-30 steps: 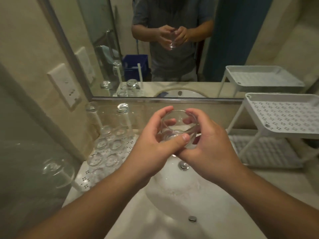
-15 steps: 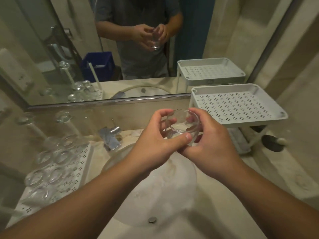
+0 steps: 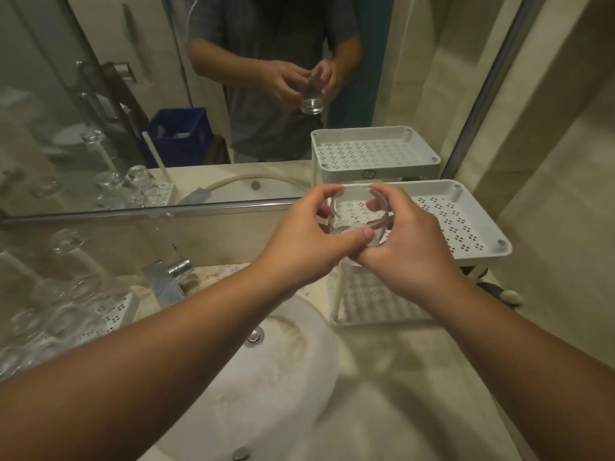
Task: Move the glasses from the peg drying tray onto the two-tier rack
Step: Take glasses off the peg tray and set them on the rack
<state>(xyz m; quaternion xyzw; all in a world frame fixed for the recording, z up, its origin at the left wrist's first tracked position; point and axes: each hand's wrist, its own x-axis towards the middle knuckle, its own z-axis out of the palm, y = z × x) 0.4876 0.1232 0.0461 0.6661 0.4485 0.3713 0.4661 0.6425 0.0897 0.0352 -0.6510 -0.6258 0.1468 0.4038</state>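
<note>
a clear, round glass (image 3: 357, 216) is held between the left hand (image 3: 299, 241) and right hand (image 3: 404, 246), fingers curled round its smooth wall, above the perforated white plastic top tier of the rack (image 3: 466, 224).

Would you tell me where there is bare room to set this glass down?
The rack's top tier is bare, right of both hands holding the glass. The peg tray, left of the faucet, is crowded with glasses.
</note>
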